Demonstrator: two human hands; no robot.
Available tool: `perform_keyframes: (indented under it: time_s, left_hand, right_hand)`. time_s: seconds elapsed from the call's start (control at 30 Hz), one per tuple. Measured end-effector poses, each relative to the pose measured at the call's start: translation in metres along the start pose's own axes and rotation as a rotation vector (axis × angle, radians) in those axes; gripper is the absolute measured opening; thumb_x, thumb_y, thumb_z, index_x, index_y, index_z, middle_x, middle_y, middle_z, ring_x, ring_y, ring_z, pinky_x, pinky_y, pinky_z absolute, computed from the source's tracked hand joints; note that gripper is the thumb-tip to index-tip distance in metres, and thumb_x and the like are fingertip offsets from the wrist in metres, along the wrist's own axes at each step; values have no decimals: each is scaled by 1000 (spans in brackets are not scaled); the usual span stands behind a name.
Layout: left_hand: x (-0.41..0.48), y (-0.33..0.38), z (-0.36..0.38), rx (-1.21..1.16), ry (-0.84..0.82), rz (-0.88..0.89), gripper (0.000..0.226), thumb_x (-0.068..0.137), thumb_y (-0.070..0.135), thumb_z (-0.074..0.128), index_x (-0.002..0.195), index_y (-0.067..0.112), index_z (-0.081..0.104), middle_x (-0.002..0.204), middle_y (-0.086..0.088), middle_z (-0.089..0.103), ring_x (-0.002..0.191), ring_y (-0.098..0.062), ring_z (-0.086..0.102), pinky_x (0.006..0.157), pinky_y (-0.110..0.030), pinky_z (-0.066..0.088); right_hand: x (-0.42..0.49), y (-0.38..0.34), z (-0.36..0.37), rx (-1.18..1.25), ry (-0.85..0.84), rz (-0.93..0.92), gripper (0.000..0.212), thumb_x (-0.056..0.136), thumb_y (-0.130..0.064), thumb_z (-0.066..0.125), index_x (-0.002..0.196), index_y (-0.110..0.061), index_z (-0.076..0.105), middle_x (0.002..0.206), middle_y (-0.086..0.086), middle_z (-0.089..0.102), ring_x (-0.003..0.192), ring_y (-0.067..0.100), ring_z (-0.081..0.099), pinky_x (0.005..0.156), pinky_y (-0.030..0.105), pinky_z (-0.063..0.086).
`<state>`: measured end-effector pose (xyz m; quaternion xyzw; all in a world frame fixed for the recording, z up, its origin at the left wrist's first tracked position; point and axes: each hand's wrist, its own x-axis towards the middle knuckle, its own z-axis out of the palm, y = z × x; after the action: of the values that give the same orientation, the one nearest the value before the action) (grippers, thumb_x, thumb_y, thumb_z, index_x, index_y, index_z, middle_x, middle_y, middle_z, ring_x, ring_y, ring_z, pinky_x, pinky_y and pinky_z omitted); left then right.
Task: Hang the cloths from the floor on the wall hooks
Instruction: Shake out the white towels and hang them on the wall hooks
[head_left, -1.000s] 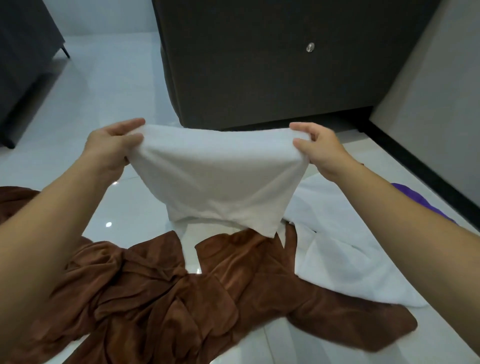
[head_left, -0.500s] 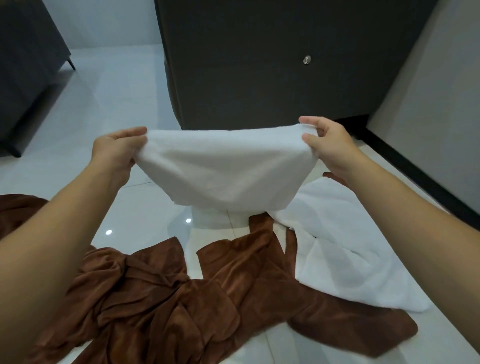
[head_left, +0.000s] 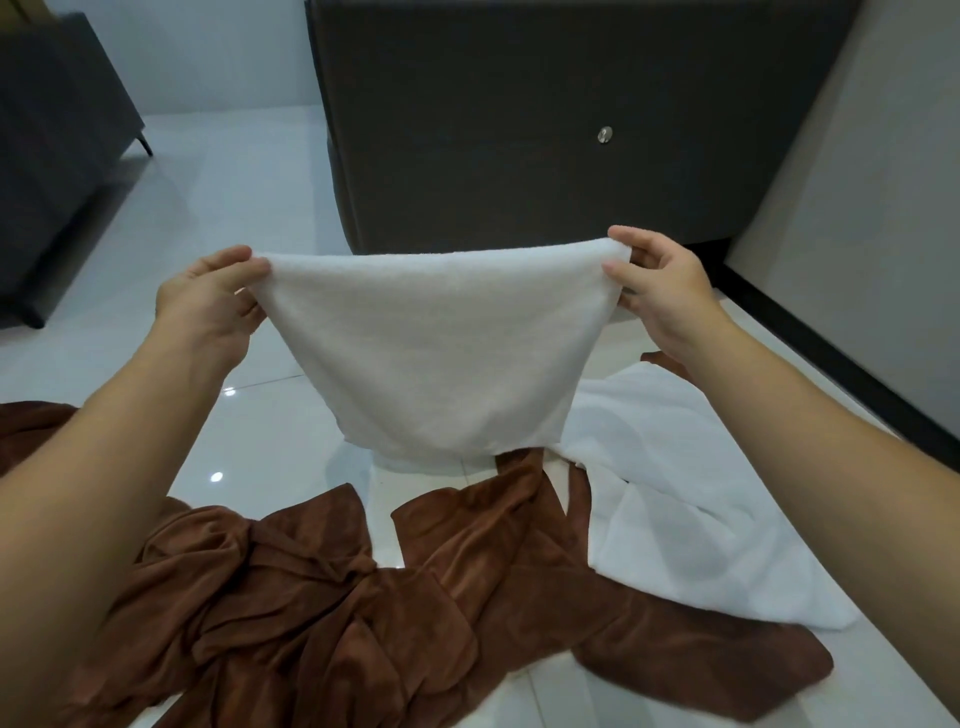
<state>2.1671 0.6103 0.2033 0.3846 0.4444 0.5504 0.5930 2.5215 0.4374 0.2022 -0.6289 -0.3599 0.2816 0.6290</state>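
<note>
I hold a white cloth (head_left: 431, 353) stretched out in front of me, clear of the floor. My left hand (head_left: 208, 301) pinches its left top corner and my right hand (head_left: 660, 291) pinches its right top corner. Below it, brown cloths (head_left: 332, 597) lie crumpled across the white tiled floor (head_left: 249, 208). A second white cloth (head_left: 675, 499) lies on the floor to the right, partly over the brown ones. A small round metal hook (head_left: 604, 134) sits on the dark panel (head_left: 519, 104) ahead, above my right hand.
A dark sofa (head_left: 57, 145) on thin legs stands at the far left. A pale wall (head_left: 872, 218) with a black skirting runs along the right side. The dark panel rises from the floor straight ahead.
Both hands have lifted the white cloth higher, so its lower edge has left the floor cloths. My view has tilted up and the metal hook now sits lower in the frame.
</note>
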Motion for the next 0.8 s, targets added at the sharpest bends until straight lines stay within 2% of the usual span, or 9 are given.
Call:
perform_keyframes:
  time_s: [0.1, 0.17, 0.23, 0.33, 0.43, 0.53, 0.67, 0.73, 0.8]
  left_hand:
    - [-3, 1, 4, 98, 15, 38, 22, 84, -3, 66, 90, 16, 56, 99, -9, 58, 97, -25, 63, 84, -30, 55]
    - [-4, -2, 4, 195, -7, 88, 25, 83, -3, 66, 89, 18, 55, 97, -6, 54, 94, -25, 60, 83, -27, 54]
    - [-1, -6, -1, 350, -43, 144, 27, 81, 0, 71, 91, 22, 58, 93, -2, 53, 88, -22, 59, 81, -26, 53]
    - [0, -14, -7, 586, -142, 201, 24, 81, 11, 74, 95, 30, 67, 93, -2, 61, 92, -21, 62, 87, -31, 51]
    - [-1, -25, -7, 798, -130, 273, 14, 86, 14, 69, 100, 18, 71, 93, -4, 66, 93, -22, 62, 86, -35, 50]
    - [5, -27, -2, 805, -68, 306, 2, 88, 18, 68, 90, 18, 67, 88, -8, 65, 92, -32, 65, 89, -44, 54]
    - [16, -30, 4, 750, -22, 272, 9, 90, 19, 67, 95, 13, 64, 96, -13, 65, 93, -33, 64, 84, -44, 56]
    - [17, -26, 11, 717, -28, 250, 10, 88, 18, 69, 96, 12, 66, 91, -9, 66, 92, -28, 65, 86, -42, 56]
    - [16, -14, 18, 698, -31, 216, 11, 87, 16, 70, 96, 11, 67, 86, -5, 66, 89, -24, 65, 86, -40, 56]
  right_hand:
    - [-3, 0, 3, -130, 60, -62, 26, 88, -10, 68, 112, -19, 63, 106, -1, 64, 103, 19, 62, 87, 40, 57]
    - [-4, 3, 3, -218, 60, -88, 28, 89, -11, 67, 114, -24, 63, 108, 1, 62, 105, 23, 61, 86, 39, 58]
    - [-4, 6, 3, -304, 34, -107, 32, 92, -13, 63, 120, -29, 63, 110, -3, 61, 103, 20, 60, 77, 30, 58]
    - [-5, 15, 3, -465, 14, -137, 24, 96, -20, 59, 117, -27, 67, 110, -9, 57, 100, 13, 57, 65, 19, 45]
    - [-1, 23, 4, -506, 52, -126, 13, 96, -23, 59, 105, -25, 67, 97, -14, 58, 90, 8, 55, 63, 22, 43]
    - [9, 28, 8, -480, 79, -111, 9, 96, -24, 58, 101, -22, 65, 88, -14, 59, 82, 8, 55, 60, 23, 44]
    - [24, 35, 13, -429, 89, -84, 9, 97, -26, 55, 100, -21, 62, 95, -9, 62, 93, 14, 59, 77, 34, 55]
    - [28, 28, 17, -409, 107, -61, 12, 97, -26, 55, 103, -19, 63, 96, -8, 62, 94, 13, 59, 74, 29, 52]
    - [30, 12, 17, -404, 125, -44, 12, 96, -27, 57, 103, -20, 64, 92, -11, 60, 90, 10, 58, 65, 22, 45]
